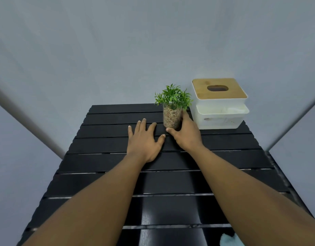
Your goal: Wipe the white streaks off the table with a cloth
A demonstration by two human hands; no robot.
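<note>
A black slatted table [103,144] fills the lower half of the view. My left hand [144,141] lies flat on it with straight, spread fingers. My right hand [186,134] grips the base of a small potted plant [171,110], a clear glass of pebbles with green leaves, thumb in front and fingers behind. A light blue cloth [229,240] shows at the bottom edge, right of centre, mostly cut off. I see no plain white streaks on the dark slats.
A white tissue box with a wooden lid [218,91] sits on a white container [220,118] at the table's back right corner, just right of the plant. Grey walls close in behind and on both sides.
</note>
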